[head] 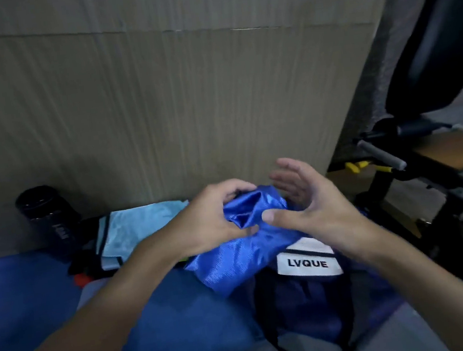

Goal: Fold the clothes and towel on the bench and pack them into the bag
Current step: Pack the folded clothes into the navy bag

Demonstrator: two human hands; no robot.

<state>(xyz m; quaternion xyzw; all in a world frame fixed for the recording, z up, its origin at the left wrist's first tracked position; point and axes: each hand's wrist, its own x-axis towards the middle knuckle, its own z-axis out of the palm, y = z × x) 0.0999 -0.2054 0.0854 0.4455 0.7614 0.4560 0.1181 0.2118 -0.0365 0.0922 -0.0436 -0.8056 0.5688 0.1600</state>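
Head camera view: a person's left hand (220,217) grips a bunched end of a shiny royal-blue garment (242,252), fingers curled round the crumpled fabric, while the right hand (314,203) is spread beside it, fingers loosely straight and apart, its thumb tip touching the cloth. The garment hangs rolled and slanted between the two hands, its lower end just above and to the left of a dark navy bag (302,297), which bears a white patch (309,264) reading "LVQUE". To the left, a folded light-blue towel (140,223) lies on top of a pile of dark clothes (87,258); a spot of red shows at the pile's near edge. Further left stands a black bottle (47,213) with pale lettering too blurred to read. A large sheet of brown corrugated cardboard (158,97) stands upright behind everything. On the right is a black exercise machine (436,36) with a grey foam-covered bar (381,155) and yellow fittings.
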